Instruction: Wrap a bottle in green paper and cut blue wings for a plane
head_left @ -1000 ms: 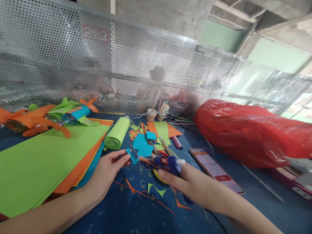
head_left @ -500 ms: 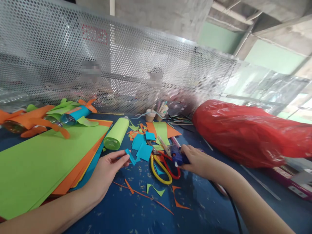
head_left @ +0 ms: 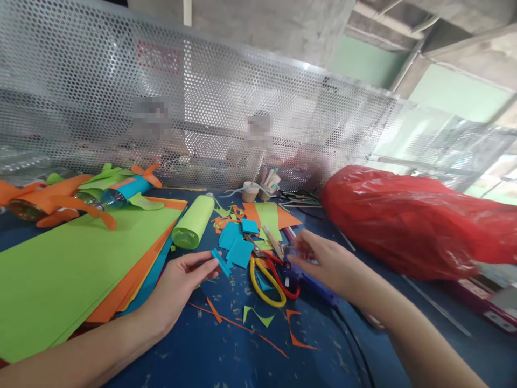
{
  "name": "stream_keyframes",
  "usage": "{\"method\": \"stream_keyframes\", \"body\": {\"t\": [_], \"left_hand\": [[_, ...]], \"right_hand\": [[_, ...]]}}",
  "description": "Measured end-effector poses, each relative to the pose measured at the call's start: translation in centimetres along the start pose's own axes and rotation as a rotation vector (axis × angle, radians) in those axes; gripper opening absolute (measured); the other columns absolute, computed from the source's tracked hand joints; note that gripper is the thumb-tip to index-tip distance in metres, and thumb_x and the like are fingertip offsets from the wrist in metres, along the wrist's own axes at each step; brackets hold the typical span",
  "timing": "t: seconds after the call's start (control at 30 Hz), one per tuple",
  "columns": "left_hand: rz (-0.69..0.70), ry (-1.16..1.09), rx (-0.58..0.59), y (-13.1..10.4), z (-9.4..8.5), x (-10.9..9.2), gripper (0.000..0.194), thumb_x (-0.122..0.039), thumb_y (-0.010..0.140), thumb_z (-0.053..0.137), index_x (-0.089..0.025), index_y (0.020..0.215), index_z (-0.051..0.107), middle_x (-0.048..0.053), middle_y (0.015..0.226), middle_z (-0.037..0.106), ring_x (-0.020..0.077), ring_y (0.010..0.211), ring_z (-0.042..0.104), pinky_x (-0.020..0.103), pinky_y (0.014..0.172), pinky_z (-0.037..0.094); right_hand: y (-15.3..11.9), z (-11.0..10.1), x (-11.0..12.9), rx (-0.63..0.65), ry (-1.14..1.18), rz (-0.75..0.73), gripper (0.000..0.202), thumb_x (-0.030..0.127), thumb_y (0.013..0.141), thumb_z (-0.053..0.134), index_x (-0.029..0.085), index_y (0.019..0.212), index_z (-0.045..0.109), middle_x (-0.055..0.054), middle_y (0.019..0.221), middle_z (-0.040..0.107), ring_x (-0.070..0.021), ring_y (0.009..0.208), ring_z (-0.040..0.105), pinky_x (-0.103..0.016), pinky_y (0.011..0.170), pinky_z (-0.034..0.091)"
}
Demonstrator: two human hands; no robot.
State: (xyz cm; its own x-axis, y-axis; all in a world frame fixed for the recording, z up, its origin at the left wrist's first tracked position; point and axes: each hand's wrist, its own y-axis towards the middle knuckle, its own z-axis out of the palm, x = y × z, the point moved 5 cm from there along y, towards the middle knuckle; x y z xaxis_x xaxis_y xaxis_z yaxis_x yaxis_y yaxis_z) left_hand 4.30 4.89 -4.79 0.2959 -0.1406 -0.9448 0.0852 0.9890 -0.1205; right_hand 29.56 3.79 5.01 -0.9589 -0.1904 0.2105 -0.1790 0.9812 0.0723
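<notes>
Between the thumb and fingers of my left hand [head_left: 183,277] is a small folded strip of blue paper [head_left: 222,263], held just above the table. My right hand [head_left: 329,264] hovers over a blue hot glue gun [head_left: 319,287], its fingers loosely curled and apart, with nothing seen in them. The glue gun lies on its side, its black cord running toward the front edge. Beside it are scissors with yellow and red handles [head_left: 258,288], blades partly among blue paper squares [head_left: 240,252]. A paper-wrapped green bottle [head_left: 194,222] lies beyond my left hand.
Large coloured sheets [head_left: 81,258] are stacked at left, with paper-decorated bottles [head_left: 125,191] behind them. Cups of pens [head_left: 264,191] stand near the perforated metal screen [head_left: 226,108]. A red plastic bag [head_left: 396,221] fills the right side. Paper scraps [head_left: 258,316] litter the blue table.
My right hand has let go of the glue gun and lifted slightly off it; the gun now lies turned on the table. My left hand still holds the blue strip, shifted slightly right.
</notes>
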Motion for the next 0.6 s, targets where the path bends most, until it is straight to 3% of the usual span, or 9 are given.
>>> {"method": "stream_keyframes", "body": {"t": [0.07,0.13,0.2,0.33,0.47,0.6], "left_hand": [[-0.009,0.002,-0.003,-0.1,0.1,0.0,0.024,-0.034,0.061,0.085,-0.023,0.082,0.078,-0.001,0.071,0.075,0.0125,0.069,0.066,0.021,0.071,0.049],[-0.014,0.003,-0.005,-0.3,0.3,-0.1,0.024,-0.034,0.061,0.085,-0.023,0.082,0.078,-0.002,0.071,0.075,0.0122,0.068,0.067,0.020,0.070,0.050],[-0.017,0.000,-0.005,-0.6,0.4,-0.2,0.024,-0.033,0.061,0.085,-0.024,0.081,0.078,-0.002,0.072,0.075,0.0120,0.068,0.067,0.019,0.070,0.050],[-0.033,0.007,0.044,-1.4,1.0,-0.4,0.022,-0.033,0.062,0.084,-0.025,0.082,0.078,-0.002,0.076,0.077,0.0130,0.071,0.067,0.020,0.070,0.050],[-0.050,0.028,0.073,-2.0,1.4,-0.4,0.019,-0.033,0.063,0.083,-0.024,0.080,0.078,-0.002,0.075,0.077,0.0142,0.073,0.067,0.020,0.069,0.050],[-0.056,0.054,0.071,-2.3,1.6,-0.4,0.022,-0.034,0.061,0.083,-0.022,0.078,0.078,0.000,0.073,0.076,0.0149,0.072,0.067,0.021,0.067,0.050]], "right_hand": [[-0.2,0.9,2.3,-0.078,0.281,-0.055,0.018,0.037,0.089,0.054,0.022,0.078,0.051,-0.001,0.076,0.064,-0.0177,0.069,0.060,-0.029,0.065,0.046],[-0.5,2.7,4.6,-0.025,0.542,-0.117,0.013,0.033,0.085,0.061,0.022,0.081,0.055,0.000,0.079,0.064,-0.0158,0.070,0.061,-0.027,0.064,0.047],[-1.0,4.2,6.4,0.001,0.653,-0.150,0.017,0.030,0.079,0.070,0.021,0.087,0.058,-0.001,0.088,0.066,-0.0158,0.077,0.062,-0.028,0.071,0.049],[-1.7,5.5,8.1,0.002,0.715,-0.146,0.026,0.026,0.073,0.075,0.020,0.094,0.061,-0.002,0.093,0.069,-0.0168,0.084,0.064,-0.029,0.075,0.050],[-1.7,5.6,8.1,-0.052,0.697,-0.099,0.018,0.022,0.071,0.076,0.019,0.081,0.060,0.000,0.078,0.067,-0.0150,0.071,0.063,-0.027,0.068,0.051],[-1.7,6.0,8.2,-0.094,0.687,-0.142,0.012,0.015,0.075,0.071,0.019,0.076,0.059,0.002,0.071,0.066,-0.0134,0.065,0.061,-0.023,0.061,0.049]]}}
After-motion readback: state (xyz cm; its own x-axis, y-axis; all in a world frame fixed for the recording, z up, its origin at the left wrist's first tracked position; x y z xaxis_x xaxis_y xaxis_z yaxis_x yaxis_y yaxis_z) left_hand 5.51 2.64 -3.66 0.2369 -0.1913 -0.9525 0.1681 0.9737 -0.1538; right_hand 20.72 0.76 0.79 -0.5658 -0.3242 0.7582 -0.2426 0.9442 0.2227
